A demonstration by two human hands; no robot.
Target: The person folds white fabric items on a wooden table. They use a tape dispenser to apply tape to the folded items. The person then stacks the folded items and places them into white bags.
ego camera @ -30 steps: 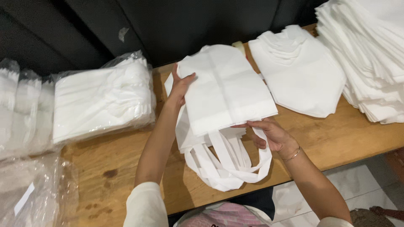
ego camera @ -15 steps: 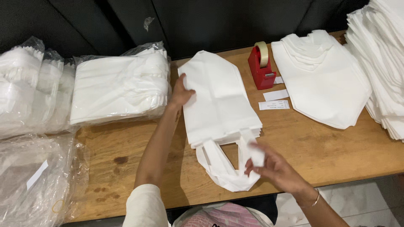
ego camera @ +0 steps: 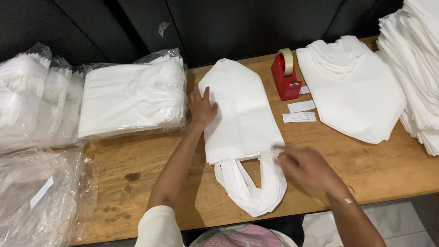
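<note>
On the wooden table [ego camera: 151, 160] the white bag stack [ego camera: 242, 114] now lies flatter and nearer the red tape dispenser [ego camera: 284, 77], the left hand [ego camera: 201, 107] presses it open-palmed, and the right hand [ego camera: 311, 169], blurred, has released the handles [ego camera: 251, 187], fingers loosely spread.

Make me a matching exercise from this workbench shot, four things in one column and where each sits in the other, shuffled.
Things:
1. red tape dispenser
2. left hand
3. right hand
4. plastic-wrapped white stack

Places:
A. flat on the folded white bag
B. left of the bag
C. by the bag's handles
D. between the bag and the loose pile

Pairs: 1-D, 2-A, 3-C, 4-B
</note>
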